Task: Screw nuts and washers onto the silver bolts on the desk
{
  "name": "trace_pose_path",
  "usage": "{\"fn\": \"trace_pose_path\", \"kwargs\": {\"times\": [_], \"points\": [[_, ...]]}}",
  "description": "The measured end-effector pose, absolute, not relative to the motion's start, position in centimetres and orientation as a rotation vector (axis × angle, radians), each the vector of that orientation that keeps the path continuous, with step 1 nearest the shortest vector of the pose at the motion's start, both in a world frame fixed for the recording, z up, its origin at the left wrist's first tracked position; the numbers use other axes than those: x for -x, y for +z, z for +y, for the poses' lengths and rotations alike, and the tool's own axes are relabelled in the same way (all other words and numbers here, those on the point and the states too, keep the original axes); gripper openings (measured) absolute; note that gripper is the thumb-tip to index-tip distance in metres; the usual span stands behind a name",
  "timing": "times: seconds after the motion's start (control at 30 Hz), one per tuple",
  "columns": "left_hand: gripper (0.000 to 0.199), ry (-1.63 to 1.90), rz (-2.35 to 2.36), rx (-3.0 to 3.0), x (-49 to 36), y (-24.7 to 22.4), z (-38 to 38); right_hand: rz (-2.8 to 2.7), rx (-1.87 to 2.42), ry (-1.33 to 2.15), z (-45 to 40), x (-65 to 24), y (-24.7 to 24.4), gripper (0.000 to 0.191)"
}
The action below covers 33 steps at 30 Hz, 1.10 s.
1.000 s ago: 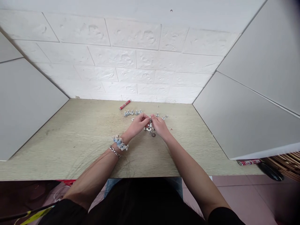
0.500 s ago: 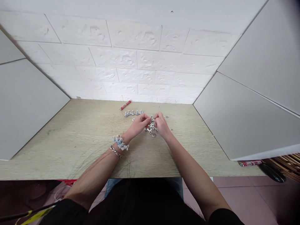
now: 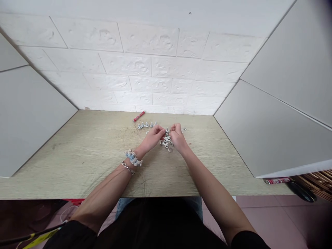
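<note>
In the head view, the person's left hand point(image 3: 153, 136) and right hand point(image 3: 177, 135) meet over the far middle of the pale wood-grain tabletop point(image 3: 85, 152), at about 12 o'clock from the body. Both hands have their fingers curled in narrow, fingertips pinched together. Whatever small part each pinches is too tiny to make out, so I cannot tell what either actually holds. Between the two hands and just below them lies a loose heap of small silver metal nuts and washers point(image 3: 166, 141), touching or nearly touching the fingertips. One flat round metal washer point(image 3: 170, 150) lies apart at the heap's 6 o'clock edge, just beside the right wrist.

At 11 o'clock from the left hand stands a short row of small silver bolts point(image 3: 147, 125), set head-down side by side, near the hand but not touching it. Farther out at 11 o'clock, close to the wall, a small red cylindrical tube point(image 3: 138, 116) lies tilted on the table. A few more silver pieces point(image 3: 184, 129) sit at 1 o'clock from the right hand.

The left wrist wears a blue-and-white fabric scrunchie point(image 3: 133, 157) and, just behind it, a silver chain bracelet point(image 3: 127, 167). A white embossed brick-pattern wall point(image 3: 145, 65) rises behind the table, with plain grey panels point(image 3: 280, 114) on either side.
</note>
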<state>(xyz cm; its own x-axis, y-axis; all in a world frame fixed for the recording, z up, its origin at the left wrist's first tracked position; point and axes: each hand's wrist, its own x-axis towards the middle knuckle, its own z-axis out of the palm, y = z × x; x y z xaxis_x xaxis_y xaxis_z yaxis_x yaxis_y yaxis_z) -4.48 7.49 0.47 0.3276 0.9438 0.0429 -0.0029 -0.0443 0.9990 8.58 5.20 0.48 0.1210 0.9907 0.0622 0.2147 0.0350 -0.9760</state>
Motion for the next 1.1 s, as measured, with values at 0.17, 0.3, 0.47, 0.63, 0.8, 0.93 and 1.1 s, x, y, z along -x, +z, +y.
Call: {"fn": "trace_pose_path", "kwargs": {"times": [0.17,0.3,0.47,0.63,0.8,0.93,1.1], "points": [[0.016,0.95,0.958,-1.465,4.5,1.0,7.1,-1.339,1.538,0.901,5.0,-8.8,0.8,0.028],[0.017,0.938,0.959,-1.488,4.5,1.4,6.7,-1.455,1.568,0.937,4.9,-8.7,0.9,0.05],[0.018,0.961,0.965,-1.458,4.5,1.5,6.8,-1.472,1.359,0.847,5.1,-8.5,0.3,0.02],[0.017,0.959,0.986,-1.434,4.4,1.5,6.9,-1.401,1.35,0.641,5.1,-8.5,0.2,0.02],[0.017,0.946,0.971,-1.465,4.5,1.6,6.7,-1.491,1.46,0.659,4.9,-8.8,0.6,0.036],[0.02,0.937,0.949,-1.489,4.5,1.6,6.7,-1.53,1.55,0.735,4.7,-8.8,0.6,0.051],[0.018,0.951,0.939,-1.494,4.4,1.6,6.6,-1.523,1.456,0.702,4.8,-8.6,0.3,0.028]]}}
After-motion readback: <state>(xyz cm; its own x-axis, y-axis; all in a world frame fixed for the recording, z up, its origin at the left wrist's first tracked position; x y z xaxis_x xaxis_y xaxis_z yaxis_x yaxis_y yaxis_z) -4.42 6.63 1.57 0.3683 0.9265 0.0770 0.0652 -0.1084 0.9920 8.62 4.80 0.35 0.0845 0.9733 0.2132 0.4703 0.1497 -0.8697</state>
